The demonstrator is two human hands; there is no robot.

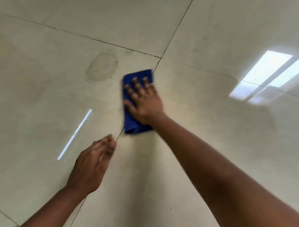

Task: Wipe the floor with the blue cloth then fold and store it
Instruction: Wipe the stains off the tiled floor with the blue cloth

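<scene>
we look down at a pale tiled floor (pixel 210 28) crossed by dark grout lines. our right hand (pixel 145 103) lies flat on the blue cloth (pixel 130 122), fingers (pixel 135 82) spread and pressing it to the tile, gripping nothing. the cloth sits folded into a narrow oblong over a grout line, just beside a dull, speckled stain (pixel 101 67) up and to its left. our left hand (pixel 93 166) hovers nearby, empty, fingers loosely together. the cloth looks soft, light and limp — it should slide easily under a flat palm, and lifting it is probably best done by pinching an edge or corner. no brand, label or writing is visible.
</scene>
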